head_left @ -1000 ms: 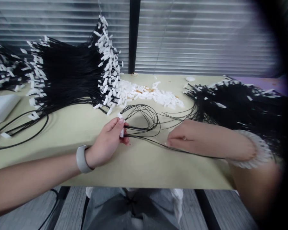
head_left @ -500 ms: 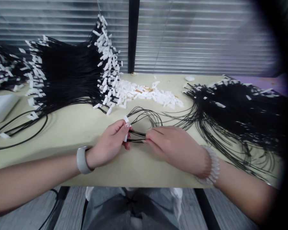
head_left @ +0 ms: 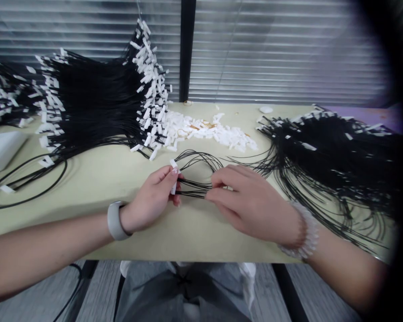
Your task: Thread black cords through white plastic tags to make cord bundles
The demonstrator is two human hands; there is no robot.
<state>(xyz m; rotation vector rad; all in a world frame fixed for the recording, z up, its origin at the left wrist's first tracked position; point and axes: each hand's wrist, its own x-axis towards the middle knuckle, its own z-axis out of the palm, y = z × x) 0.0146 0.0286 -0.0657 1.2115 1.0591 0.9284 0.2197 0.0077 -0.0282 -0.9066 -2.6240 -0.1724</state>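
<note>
Thumb and fingers of my left hand (head_left: 156, 192) pinch a white connector piece (head_left: 173, 188) with several thin black wires coming out of its right side. My right hand (head_left: 248, 203) is closed around these black wires (head_left: 195, 182) a short way to the right, its thumb and index finger bent over them. Some of the wires loop up and away behind both hands. What lies inside the right hand's fingers is partly hidden.
White connectors (head_left: 228, 136) lie heaped at the table's back middle. A tall stack of black cables (head_left: 97, 98) with white ends stands back left. At the right lies a large bundle of black wires (head_left: 336, 156). A white box (head_left: 3, 150) sits far left.
My right hand has moved a little to the right along the wires, and more wire shows between the hands. My left hand has shifted slightly left with the white connector piece.
</note>
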